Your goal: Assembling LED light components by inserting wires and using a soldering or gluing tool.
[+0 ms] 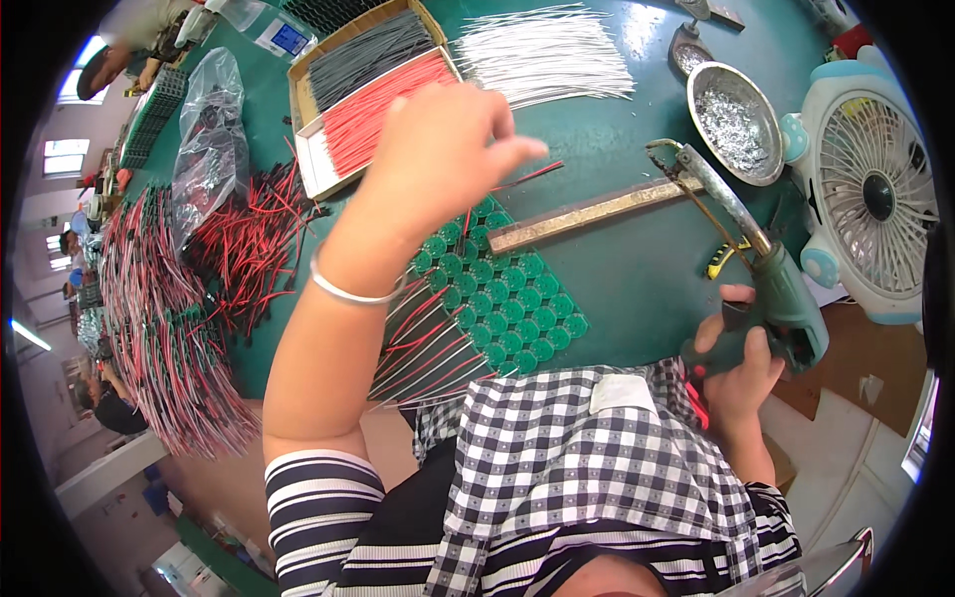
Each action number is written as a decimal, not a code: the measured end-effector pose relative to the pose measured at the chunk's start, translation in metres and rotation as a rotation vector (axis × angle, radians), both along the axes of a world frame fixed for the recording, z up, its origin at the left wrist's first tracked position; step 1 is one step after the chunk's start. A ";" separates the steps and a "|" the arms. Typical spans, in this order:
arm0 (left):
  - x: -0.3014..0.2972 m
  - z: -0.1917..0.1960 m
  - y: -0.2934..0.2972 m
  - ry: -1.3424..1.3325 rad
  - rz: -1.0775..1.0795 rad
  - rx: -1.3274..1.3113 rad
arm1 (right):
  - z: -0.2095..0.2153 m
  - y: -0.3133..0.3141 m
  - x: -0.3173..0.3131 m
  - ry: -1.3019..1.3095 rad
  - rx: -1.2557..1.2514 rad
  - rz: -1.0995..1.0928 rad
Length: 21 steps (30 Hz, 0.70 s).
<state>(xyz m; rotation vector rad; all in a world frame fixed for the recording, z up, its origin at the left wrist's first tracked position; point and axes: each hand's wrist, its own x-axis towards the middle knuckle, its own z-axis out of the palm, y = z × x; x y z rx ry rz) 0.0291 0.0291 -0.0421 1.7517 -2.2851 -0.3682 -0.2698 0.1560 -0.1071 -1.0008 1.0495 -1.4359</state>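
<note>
My left hand (448, 139) hovers at the near edge of the box of cut red wires (373, 119). Its thumb stretches right, apart from the curled fingers, whose tips are partly hidden; nothing shows between them. My right hand (741, 373) is wrapped around the handle of a green soldering gun (786, 298), its metal barrel pointing up and left. The bent tip is above the end of a metal-faced bar (597, 214). Below the left wrist lies a panel of round green circuit boards (512, 308). Red, white and dark wires (428, 348) fan out from its left side.
Black wires (368, 60) and white wires (542, 55) lie at the back. A metal bowl of solder scraps (736, 124) stands beside a fan (875, 189) on the right. Wire bundles (164, 328), loose red-black wires (254, 239) and a plastic bag (211, 139) cover the left.
</note>
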 end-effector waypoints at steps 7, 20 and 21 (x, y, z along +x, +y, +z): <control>-0.003 -0.034 0.009 -0.137 -0.172 -0.106 | 0.000 0.003 0.002 -0.017 -0.009 0.016; 0.019 -0.033 0.017 -0.018 0.227 0.112 | -0.001 -0.001 0.010 0.014 -0.025 0.071; 0.018 -0.038 0.018 0.004 0.205 0.080 | -0.001 0.000 0.011 0.019 -0.026 0.074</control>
